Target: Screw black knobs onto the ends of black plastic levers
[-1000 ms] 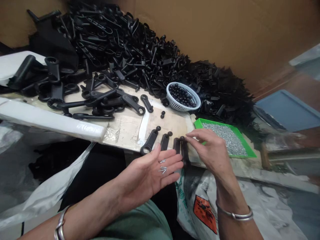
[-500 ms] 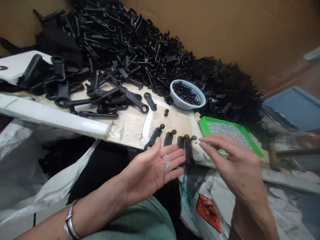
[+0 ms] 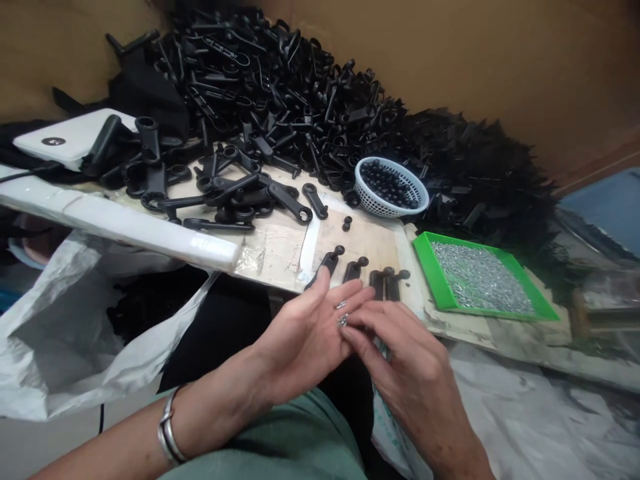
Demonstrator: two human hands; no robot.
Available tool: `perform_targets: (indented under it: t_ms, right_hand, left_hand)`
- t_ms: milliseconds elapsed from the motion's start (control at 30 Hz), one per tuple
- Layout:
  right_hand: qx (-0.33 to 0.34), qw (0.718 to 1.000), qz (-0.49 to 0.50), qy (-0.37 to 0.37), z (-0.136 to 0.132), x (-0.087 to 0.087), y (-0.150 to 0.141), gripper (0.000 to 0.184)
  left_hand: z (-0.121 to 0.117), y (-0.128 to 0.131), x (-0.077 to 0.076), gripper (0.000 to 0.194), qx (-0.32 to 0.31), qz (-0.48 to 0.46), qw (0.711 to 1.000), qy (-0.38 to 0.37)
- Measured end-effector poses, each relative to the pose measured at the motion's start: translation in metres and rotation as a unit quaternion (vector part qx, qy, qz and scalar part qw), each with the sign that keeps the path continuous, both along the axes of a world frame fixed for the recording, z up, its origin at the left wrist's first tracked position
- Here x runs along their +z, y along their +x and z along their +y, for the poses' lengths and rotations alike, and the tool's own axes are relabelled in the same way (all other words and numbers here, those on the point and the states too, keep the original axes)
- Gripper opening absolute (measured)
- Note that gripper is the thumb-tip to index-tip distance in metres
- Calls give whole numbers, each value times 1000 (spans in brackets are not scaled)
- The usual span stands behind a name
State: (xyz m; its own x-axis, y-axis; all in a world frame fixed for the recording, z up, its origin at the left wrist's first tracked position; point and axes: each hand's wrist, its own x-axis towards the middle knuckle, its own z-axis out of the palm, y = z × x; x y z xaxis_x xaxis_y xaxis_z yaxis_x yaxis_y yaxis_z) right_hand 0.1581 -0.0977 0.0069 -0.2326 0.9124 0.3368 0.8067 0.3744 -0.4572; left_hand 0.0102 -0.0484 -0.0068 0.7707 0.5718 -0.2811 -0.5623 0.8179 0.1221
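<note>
My left hand (image 3: 305, 333) is held palm up with its fingers stretched out flat. Several small silver screws (image 3: 342, 320) lie on its fingers. Over that palm, my right hand (image 3: 405, 360) pinches thumb and forefinger together at the screws, partly hiding them. Just beyond the hands, several black plastic crank-shaped arms with ball-ended knobs stand in a row at the table edge, among them one arm (image 3: 354, 268) near the left fingertips. The green tray (image 3: 425, 270) to the right holds a heap of similar screws.
A pale blue basket (image 3: 367, 199) of black knobs sits behind the row. Loose black arms (image 3: 230, 193) cover the left of the table, with a large pile (image 3: 300, 100) behind. A white box (image 3: 75, 137) is at far left. White plastic bags (image 3: 75, 327) hang below the edge.
My right hand has moved left from beside the green tray to the screws on my left palm. The view has shifted slightly, and the whole green tray now shows.
</note>
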Motion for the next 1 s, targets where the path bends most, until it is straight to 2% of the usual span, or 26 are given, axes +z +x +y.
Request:
perform_targets:
  t_ms: [300, 400, 533, 733, 1000]
  right_hand:
    - [-36, 990, 108, -83, 2, 13, 7, 10]
    - [-96, 990, 100, -33, 15, 17, 20, 7]
    - [-157, 987, 26, 28, 45, 16, 38, 8]
    - [-136, 990, -32, 28, 75, 8, 42, 8]
    - [-123, 991, -46, 2, 79, 5, 39, 6]
  left_hand:
    - [0, -2, 0, 66, 7, -22, 1000, -12]
    - [-1, -3, -1, 64, 3, -19, 1000, -17]
    - [0, -7, -2, 63, -15, -14, 1000, -23]
    - [1, -12, -2, 65, -7, -19, 1000, -20]
    - [3, -13, -6, 68, -1, -36, 999, -22]
